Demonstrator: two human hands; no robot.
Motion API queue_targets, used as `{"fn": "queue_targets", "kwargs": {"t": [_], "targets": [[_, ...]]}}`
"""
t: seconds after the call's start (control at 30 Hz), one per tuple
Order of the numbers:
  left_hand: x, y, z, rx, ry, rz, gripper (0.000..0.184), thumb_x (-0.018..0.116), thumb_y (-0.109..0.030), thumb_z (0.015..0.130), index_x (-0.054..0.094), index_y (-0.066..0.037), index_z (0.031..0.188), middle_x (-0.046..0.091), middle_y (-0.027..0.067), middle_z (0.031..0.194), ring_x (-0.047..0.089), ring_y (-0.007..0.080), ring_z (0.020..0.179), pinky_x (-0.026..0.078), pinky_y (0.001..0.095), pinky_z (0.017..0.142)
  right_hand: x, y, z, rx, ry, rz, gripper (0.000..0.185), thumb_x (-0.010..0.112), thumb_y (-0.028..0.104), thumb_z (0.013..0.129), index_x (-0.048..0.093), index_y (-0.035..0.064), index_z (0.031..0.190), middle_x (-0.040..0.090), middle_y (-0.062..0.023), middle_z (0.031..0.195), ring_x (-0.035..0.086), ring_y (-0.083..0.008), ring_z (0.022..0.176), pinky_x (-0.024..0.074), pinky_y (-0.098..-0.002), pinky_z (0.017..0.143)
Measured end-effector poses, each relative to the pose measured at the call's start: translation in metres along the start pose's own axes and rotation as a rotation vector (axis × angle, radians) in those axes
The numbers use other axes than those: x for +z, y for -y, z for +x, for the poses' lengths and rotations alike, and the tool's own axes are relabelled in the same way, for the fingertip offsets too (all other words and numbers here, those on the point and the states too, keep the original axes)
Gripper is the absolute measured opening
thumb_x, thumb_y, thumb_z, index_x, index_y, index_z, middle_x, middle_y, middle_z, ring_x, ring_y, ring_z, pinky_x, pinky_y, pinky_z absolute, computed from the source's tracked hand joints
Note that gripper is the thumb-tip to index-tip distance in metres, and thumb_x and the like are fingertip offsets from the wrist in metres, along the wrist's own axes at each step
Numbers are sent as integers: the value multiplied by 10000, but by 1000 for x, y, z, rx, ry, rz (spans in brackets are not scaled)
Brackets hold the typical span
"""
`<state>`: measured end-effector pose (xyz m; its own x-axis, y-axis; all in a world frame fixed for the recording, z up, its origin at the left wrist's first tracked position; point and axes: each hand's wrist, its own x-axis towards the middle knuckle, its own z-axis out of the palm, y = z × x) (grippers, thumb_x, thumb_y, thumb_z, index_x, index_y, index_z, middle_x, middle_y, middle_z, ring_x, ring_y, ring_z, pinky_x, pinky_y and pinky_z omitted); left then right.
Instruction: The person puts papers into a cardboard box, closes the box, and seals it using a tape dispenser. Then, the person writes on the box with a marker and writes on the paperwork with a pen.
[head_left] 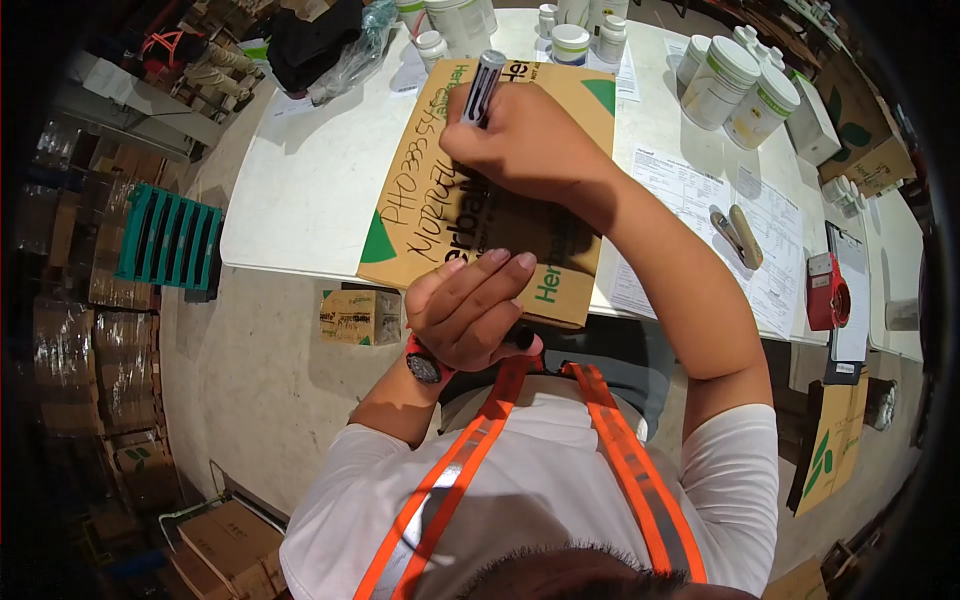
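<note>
A cardboard box (572,245) with green corners and printed lettering lies on the white table in front of me. Black handwriting runs along its left side. My right hand (530,140) is closed around a grey and black marker (485,85), held over the top part of the box beside the handwriting. Near the box's front edge, my left hand (475,310) has its fingers curled, with a small black piece that looks like a marker cap (525,338) by the fingertips. The marker's tip is hidden behind my right hand.
White tubs (720,82) and small bottles stand along the table's back. Printed papers (680,200) lie at right under a stapler (737,236). A red tape dispenser (827,292) sits by the right edge. Another carton (360,315) is on the floor.
</note>
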<state>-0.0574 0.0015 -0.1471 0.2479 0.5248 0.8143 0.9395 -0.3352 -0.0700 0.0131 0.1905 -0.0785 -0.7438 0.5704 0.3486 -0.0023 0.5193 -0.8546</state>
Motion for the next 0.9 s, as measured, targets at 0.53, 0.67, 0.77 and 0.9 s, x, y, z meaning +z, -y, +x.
{"fn": "queue_targets", "kwargs": {"t": [0.53, 0.67, 0.77, 0.9], "targets": [[6, 4, -2, 34, 30, -62, 344, 411, -466, 1071, 474, -130, 1032, 762, 136, 1077, 728, 310, 1007, 555, 399, 754, -21, -18, 15, 33, -11, 101, 340, 691, 343, 807, 702, 13, 882, 696, -126, 760, 665, -214, 724, 524, -349, 712], [7, 5, -5, 69, 19, 2, 352, 350, -458, 1092, 455, -122, 1107, 762, 134, 1032, 734, 302, 983, 574, 378, 730, -25, -15, 11, 4, 30, 4, 434, 667, 404, 799, 718, -13, 906, 716, -180, 803, 698, -301, 763, 544, -382, 740], [9, 0, -7, -22, 16, 47, 406, 288, -570, 1074, 450, -198, 1079, 778, 5, 1071, 715, 209, 1075, 491, 340, 872, -25, -16, 11, -33, 45, -44, 463, 655, 428, 809, 716, -25, 885, 717, -194, 813, 699, -341, 782, 549, -400, 746], [7, 4, -6, 47, 20, 20, 371, 336, -497, 1086, 453, -146, 1098, 768, 108, 1034, 731, 290, 1003, 560, 382, 770, -18, -22, 14, -84, 27, -82, 462, 662, 448, 823, 728, -4, 887, 720, -191, 823, 699, -352, 780, 547, -406, 747]]}}
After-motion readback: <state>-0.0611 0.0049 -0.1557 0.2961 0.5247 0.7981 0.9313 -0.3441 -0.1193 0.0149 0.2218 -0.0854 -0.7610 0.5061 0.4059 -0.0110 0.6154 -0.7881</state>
